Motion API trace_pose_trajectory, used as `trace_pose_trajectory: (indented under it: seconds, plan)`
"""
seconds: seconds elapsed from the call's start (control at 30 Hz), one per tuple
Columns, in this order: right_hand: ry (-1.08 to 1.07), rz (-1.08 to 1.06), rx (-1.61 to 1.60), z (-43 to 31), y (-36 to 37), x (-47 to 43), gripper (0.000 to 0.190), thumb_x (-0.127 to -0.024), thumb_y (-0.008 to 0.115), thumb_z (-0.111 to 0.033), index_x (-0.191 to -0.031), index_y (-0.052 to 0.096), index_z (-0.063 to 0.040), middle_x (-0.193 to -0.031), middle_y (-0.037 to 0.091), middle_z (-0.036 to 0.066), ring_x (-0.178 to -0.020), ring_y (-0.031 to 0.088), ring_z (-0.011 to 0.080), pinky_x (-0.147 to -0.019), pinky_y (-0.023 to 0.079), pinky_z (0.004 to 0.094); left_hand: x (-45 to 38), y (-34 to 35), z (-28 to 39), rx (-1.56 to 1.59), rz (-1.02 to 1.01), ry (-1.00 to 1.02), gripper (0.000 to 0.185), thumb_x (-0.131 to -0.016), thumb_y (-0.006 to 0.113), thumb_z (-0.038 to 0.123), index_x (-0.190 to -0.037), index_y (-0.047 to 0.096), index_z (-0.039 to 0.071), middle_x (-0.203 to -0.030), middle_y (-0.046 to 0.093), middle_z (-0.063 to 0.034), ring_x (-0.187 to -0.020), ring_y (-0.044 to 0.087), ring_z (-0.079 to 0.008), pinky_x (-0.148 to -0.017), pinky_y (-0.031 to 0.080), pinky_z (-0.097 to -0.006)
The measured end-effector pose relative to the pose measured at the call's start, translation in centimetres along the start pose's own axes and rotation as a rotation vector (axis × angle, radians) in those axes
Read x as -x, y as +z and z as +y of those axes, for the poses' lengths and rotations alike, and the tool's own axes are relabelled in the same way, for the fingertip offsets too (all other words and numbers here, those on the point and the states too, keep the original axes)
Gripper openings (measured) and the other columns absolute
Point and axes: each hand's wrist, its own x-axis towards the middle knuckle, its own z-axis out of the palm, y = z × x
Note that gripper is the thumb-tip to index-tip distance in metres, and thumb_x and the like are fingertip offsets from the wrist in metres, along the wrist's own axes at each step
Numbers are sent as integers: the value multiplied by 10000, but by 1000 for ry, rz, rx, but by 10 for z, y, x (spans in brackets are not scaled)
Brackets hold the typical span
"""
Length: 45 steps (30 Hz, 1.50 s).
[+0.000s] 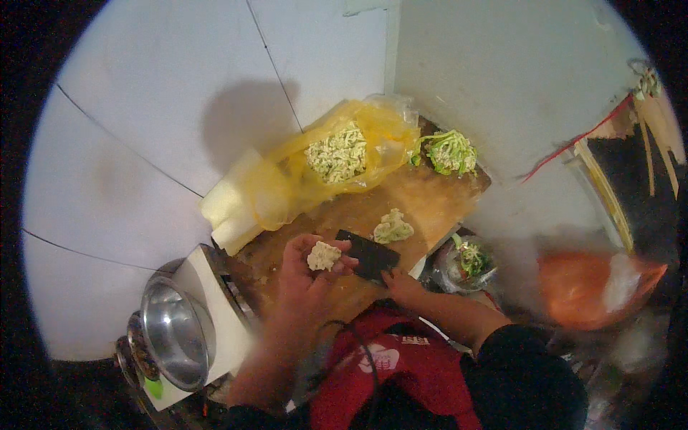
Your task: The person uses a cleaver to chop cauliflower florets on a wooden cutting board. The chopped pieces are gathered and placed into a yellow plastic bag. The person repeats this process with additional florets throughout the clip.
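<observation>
My left hand (309, 269) holds a small cauliflower piece (324, 256) up over the wooden board (322, 220). To its right, my right hand (400, 285) grips a dark, broad-bladed cleaver (371, 255), its handle hidden in the fingers. Another cauliflower piece (394, 227) lies on the board just beyond the blade. Farther back, a yellow plastic bag (381, 150) lies spread with many cut cauliflower florets (338, 153) in it. Green cauliflower stems and leaves (451, 152) are heaped at the board's far right corner.
At the left stands a steel bowl (174, 333) on a white surface (234, 344). Right of the board, a clear plastic bag (465, 269) holds green trimmings. An orange plastic container or bag (580, 290) is farther right. Walls rise behind the board.
</observation>
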Motion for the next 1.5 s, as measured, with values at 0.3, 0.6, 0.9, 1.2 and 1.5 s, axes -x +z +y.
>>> trace_pose_trajectory:
  seconds: [0.3, 0.6, 0.9, 1.2, 1.5]
  plan:
    - [124, -141, -331, 7, -25, 3, 598, -892, 683, -374, -1306, 555, 38, -1020, 668, 253, -992, 665, 426, -858, 551, 495, -9, 36, 17, -253, 179, -189, 406, -975, 601, -26, -1349, 451, 23, -1220, 653, -188, -987, 725, -295, -837, 610, -409]
    - [71, -78, -227, -43, 4, 9, 545, -978, 467, -121, -1515, 426, -37, -1259, 523, 248, -1061, 634, 418, -868, 572, 490, 7, 30, -9, -235, 73, -90, 468, -954, 630, -48, -1397, 497, 21, -1143, 693, -163, -1035, 710, -264, -903, 590, -396]
    - [291, -1, -788, 3, -150, 131, 697, -791, 706, -259, -1410, 511, -5, -1127, 674, 278, -1029, 667, 442, -885, 549, 522, -14, 70, -24, -247, 42, -166, 382, -952, 629, -6, -1317, 520, 11, -1094, 699, -155, -903, 715, -262, -792, 610, -371]
    - [374, 900, -228, -10, -276, 280, 540, -884, 701, -234, -1353, 541, -18, -981, 685, 178, -833, 697, 384, -715, 592, 476, -50, 219, -47, -489, -467, 288, 212, -926, 669, 10, -1128, 605, 16, -1071, 687, -144, -987, 675, -254, -889, 584, -413]
    - [543, 901, 31, -43, -294, 309, 635, -788, 771, -284, -1345, 572, -52, -841, 609, 91, -683, 668, 277, -549, 540, 399, -85, 269, -118, -556, -789, 527, 197, -985, 620, 142, -1167, 573, 86, -1106, 666, -115, -1032, 641, -271, -960, 540, -449]
